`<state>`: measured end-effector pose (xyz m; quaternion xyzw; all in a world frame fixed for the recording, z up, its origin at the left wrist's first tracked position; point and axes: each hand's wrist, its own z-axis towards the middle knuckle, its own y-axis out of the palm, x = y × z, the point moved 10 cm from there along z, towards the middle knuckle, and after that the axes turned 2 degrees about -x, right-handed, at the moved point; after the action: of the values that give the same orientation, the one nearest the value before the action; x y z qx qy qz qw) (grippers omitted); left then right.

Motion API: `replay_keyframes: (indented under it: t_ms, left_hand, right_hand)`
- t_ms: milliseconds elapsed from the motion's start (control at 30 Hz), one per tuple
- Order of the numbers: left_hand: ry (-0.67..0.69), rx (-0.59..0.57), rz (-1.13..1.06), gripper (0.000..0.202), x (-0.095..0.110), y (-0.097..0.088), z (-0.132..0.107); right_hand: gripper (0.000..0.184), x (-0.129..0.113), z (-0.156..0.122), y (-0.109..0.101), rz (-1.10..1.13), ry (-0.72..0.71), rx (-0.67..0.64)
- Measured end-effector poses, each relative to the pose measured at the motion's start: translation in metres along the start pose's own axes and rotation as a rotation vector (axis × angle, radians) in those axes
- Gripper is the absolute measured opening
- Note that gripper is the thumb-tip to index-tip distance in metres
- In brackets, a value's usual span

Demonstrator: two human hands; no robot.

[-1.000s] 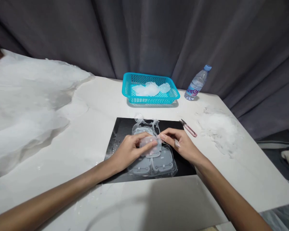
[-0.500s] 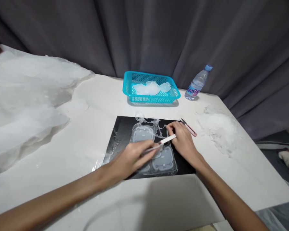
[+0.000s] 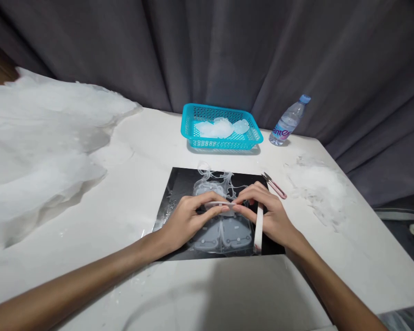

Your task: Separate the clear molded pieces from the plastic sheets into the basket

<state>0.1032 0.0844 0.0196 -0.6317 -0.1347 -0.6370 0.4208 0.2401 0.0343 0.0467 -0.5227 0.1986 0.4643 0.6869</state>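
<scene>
A thin translucent piece [image 3: 214, 203] is held edge-on over the black mat, pinched at one side by my left hand [image 3: 189, 216]. My right hand [image 3: 267, 209] pinches its other side between thumb and fingertips. Tucked in that same hand, a flat white stick [image 3: 258, 227] points down toward me; its lower end has a reddish mark, and I cannot make out its exact kind. Below lie clear moulded sheets with rounded panels [image 3: 236, 232] on the black mat [image 3: 179, 179]. Stringy clear offcuts [image 3: 215, 174] sit at the mat's far edge.
Small pink-handled thread snips [image 3: 278, 187] lie right of the mat. Behind is a blue basket [image 3: 224, 143] with translucent pieces inside. A water bottle [image 3: 286, 124] stands right of it. Clear scraps [image 3: 319, 191] pile at right; a large whitish heap [image 3: 48, 147] covers the left.
My right hand has come to the translucent piece and now pinches it too. The white stick has swung from pointing left at the piece to pointing down. The view shifted slightly.
</scene>
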Motion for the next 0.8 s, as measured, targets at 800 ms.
replay_keyframes:
  t_ms: [800]
  left_hand:
    - [-0.008, 0.056, -0.003, 0.013, -0.003, -0.004, -0.001]
  right_hand:
    - [0.008, 0.004, -0.002, -0.004, -0.006, 0.034, 0.058]
